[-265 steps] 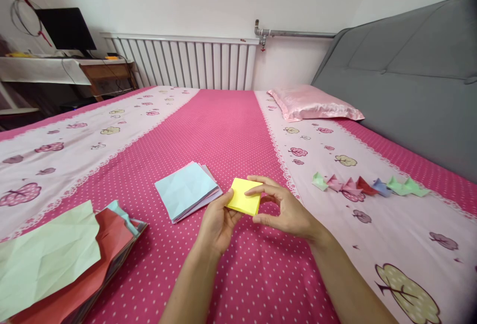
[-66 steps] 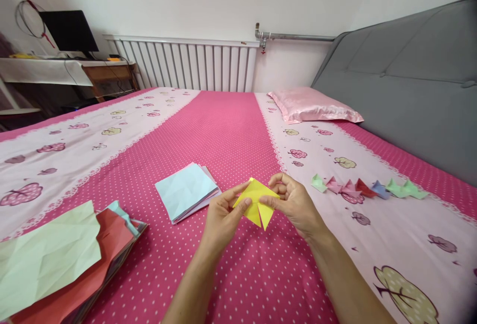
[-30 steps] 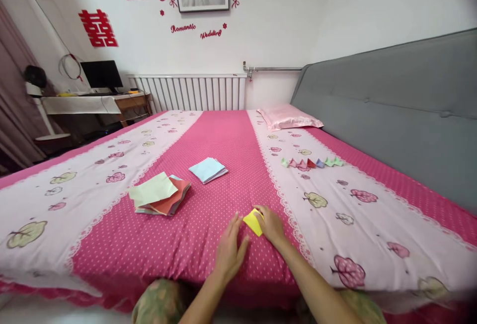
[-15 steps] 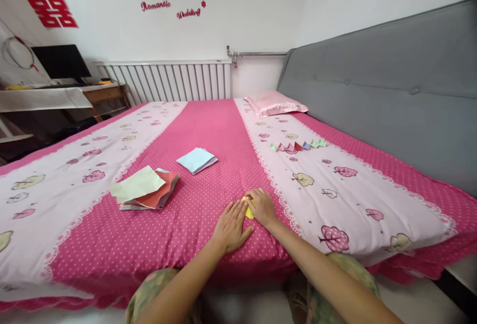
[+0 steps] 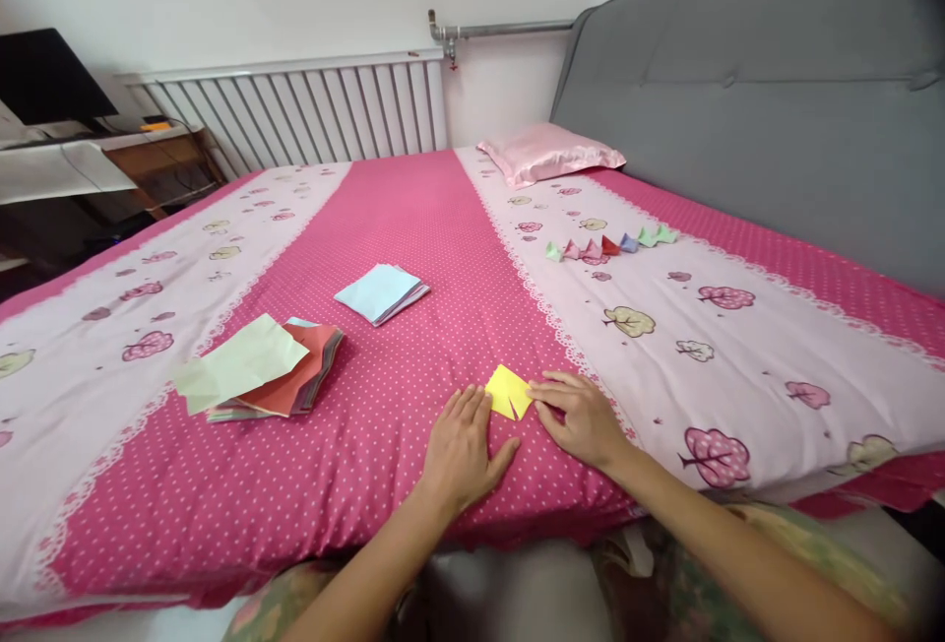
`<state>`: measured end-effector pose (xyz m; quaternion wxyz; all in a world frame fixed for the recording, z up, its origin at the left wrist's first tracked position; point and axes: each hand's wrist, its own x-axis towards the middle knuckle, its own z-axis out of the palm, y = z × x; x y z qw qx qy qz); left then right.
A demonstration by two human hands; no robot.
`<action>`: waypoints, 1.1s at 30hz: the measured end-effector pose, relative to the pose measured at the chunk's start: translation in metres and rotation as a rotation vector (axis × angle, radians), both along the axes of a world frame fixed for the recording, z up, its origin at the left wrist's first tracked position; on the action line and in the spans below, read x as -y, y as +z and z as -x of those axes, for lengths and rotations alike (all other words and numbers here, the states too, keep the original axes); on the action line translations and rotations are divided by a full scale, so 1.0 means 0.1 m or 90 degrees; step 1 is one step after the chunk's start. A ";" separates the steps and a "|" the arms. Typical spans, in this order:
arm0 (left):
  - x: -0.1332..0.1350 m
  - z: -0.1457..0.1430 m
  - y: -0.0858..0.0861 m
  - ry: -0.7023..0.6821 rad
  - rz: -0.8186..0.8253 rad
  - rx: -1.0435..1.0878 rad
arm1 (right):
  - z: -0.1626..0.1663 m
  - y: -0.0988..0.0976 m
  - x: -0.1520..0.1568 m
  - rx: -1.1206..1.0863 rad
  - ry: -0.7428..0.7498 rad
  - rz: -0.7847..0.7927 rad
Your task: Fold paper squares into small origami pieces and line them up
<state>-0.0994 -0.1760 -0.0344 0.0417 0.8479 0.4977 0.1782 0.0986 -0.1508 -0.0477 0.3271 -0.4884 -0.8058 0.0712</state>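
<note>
A small piece of folded yellow paper (image 5: pixel 508 391) lies on the bed near its front edge, with a narrow slit between its flaps on the near side. My left hand (image 5: pixel 459 450) rests flat on the sheet, fingers stretched out and their tips at the paper's left edge. On the other side, my right hand (image 5: pixel 582 420) has its thumb and index finger closed on the paper's right corner. Farther off to the right stands a row of small folded paper pieces (image 5: pixel 609 245) in green, pink, red and blue.
A stack of light blue square paper (image 5: pixel 378 293) lies on the pink bedspread (image 5: pixel 413 219). Left of it is a looser pile of coloured paper (image 5: pixel 251 366), pale green and red on top. A pink pillow (image 5: pixel 546 152) lies by the grey headboard (image 5: pixel 753 120).
My right hand has moved right, off the top of the yellow paper to its corner, uncovering the paper. My left hand stays flat beside it. The camera view has tilted down.
</note>
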 end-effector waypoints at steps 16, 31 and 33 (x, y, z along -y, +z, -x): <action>-0.04 -0.04 0.07 0.043 0.022 0.168 | 0.05 0.13 -0.14 -0.015 0.033 0.085; -0.02 -0.07 0.48 0.147 0.460 0.915 | 0.32 0.56 0.08 -0.586 0.080 0.411; 0.01 -0.06 0.51 0.157 0.495 0.929 | 0.36 0.59 0.10 -0.619 0.074 0.404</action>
